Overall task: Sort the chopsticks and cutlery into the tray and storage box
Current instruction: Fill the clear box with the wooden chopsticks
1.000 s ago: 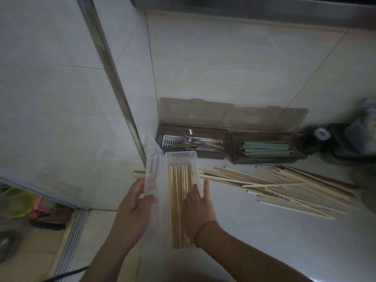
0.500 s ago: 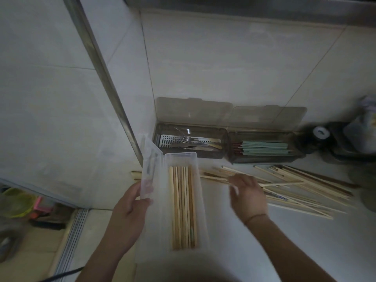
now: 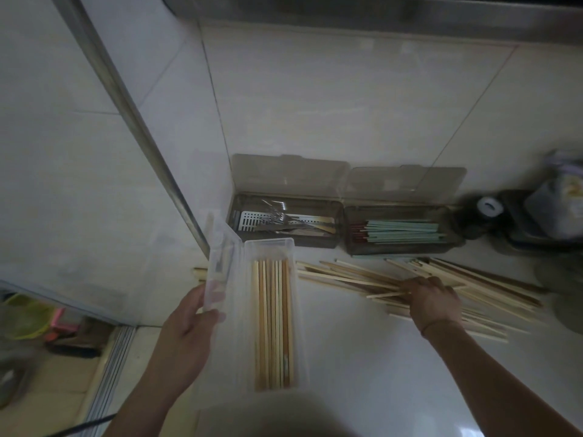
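Chopsticks (image 3: 372, 280), pale square-cut wooden sticks, lie in a loose crisscross heap on the smooth white counter (image 3: 362, 357), right of centre. The right hand (image 3: 432, 299) rests on the heap's middle, fingers curled down over several sticks; whether it has lifted any cannot be told. A thin band circles its wrist.

The left hand (image 3: 189, 323) grips the near end of a clear plastic lid (image 3: 220, 263), thumb on the inner face and fingers behind, holding it raised on edge. The lid stands along the left side of a long, narrow, clear plastic box (image 3: 271, 247) that runs from near to far. Inside the box a neat row of wooden sticks (image 3: 273, 323) lies lengthwise, side by side, filling most of the floor.

Farther back, against the glossy tiled wall (image 3: 347, 105), two smoky brown translucent trays stand end to end with their lids tipped up against the tiles. The left tray (image 3: 315, 242) holds metal forks (image 3: 277, 216) and a slotted metal plate. The right tray (image 3: 397, 250) holds pale green sticks (image 3: 403, 231) with dark red ones at their left end.

A metal strip (image 3: 135, 121) runs diagonally down the wall at left. Dark, blurred objects sit at the far right.
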{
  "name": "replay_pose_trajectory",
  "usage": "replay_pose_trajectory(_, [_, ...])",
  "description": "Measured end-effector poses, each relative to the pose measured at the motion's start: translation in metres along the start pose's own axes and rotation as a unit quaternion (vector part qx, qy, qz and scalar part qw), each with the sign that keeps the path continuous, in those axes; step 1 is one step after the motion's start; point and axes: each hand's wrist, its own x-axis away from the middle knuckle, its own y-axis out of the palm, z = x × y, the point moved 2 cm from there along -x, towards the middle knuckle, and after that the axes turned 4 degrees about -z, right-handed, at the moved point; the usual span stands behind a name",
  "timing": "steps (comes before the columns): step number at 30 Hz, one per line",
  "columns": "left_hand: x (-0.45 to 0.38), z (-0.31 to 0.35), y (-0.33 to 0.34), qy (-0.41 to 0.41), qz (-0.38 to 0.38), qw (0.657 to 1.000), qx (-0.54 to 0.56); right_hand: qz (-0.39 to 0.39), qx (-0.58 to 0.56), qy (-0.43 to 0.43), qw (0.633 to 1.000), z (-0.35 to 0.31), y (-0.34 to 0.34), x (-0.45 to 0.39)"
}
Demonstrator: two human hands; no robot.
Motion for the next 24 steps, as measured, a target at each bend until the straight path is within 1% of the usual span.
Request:
replay_pose_trajectory(2, [0.0,0.0,0.0,0.001,-0.001,1.0,0.004,-0.007,-0.004,-0.008,1.0,0.004,0.005,-0.004])
replay_pose_trajectory(4, [0.001,0.001,0.002,0.006,-0.002,1.0,0.013,0.017,-0.01,-0.019,1.0,0.008,0.008,-0.006])
replay_pose_trajectory(8, [0.001,-0.005,0.002,-0.003,-0.001,0.999,0.042,0.139,-0.045,-0.07,0.987,0.008,-0.001,0.005])
replay_pose_trajectory(10, [0.002,-0.01,0.001,-0.008,0.0,0.999,0.051,0.205,-0.069,-0.105,0.971,0.002,-0.02,0.012])
replay_pose_trajectory(12, [0.003,-0.013,0.0,-0.009,-0.001,0.998,0.057,0.269,-0.117,-0.134,0.947,-0.011,-0.045,0.023])
replay_pose_trajectory(13, [0.003,-0.015,0.0,-0.008,-0.002,0.998,0.057,0.299,-0.163,-0.14,0.93,-0.021,-0.059,0.031])
replay_pose_trajectory(14, [0.004,-0.015,0.0,-0.008,-0.003,0.998,0.058,0.32,-0.236,-0.141,0.907,-0.034,-0.073,0.038])
replay_pose_trajectory(15, [0.004,-0.016,0.0,-0.007,-0.003,0.998,0.059,0.325,-0.328,-0.139,0.876,-0.048,-0.088,0.046])
replay_pose_trajectory(17, [0.005,-0.017,-0.001,-0.004,-0.002,0.998,0.065,0.315,-0.505,-0.159,0.788,-0.082,-0.115,0.059])
replay_pose_trajectory(18, [0.006,-0.017,-0.001,-0.003,-0.003,0.998,0.067,0.296,-0.577,-0.172,0.741,-0.102,-0.124,0.066])
replay_pose_trajectory(19, [0.007,-0.017,-0.001,-0.002,-0.005,0.998,0.068,0.265,-0.628,-0.18,0.709,-0.121,-0.128,0.072])
replay_pose_trajectory(20, [0.008,-0.017,-0.001,-0.001,-0.009,0.998,0.067,0.226,-0.645,-0.185,0.706,-0.142,-0.127,0.076])
replay_pose_trajectory(21, [0.01,-0.017,-0.002,0.0,-0.013,0.998,0.066,0.185,-0.625,-0.187,0.735,-0.162,-0.122,0.081])
replay_pose_trajectory(22, [0.011,-0.017,-0.002,0.001,-0.016,0.998,0.067,0.137,-0.585,-0.19,0.776,-0.182,-0.115,0.085])
replay_pose_trajectory(24, [0.012,-0.018,-0.004,0.003,-0.024,0.997,0.07,0.016,-0.491,-0.205,0.847,-0.215,-0.092,0.09])
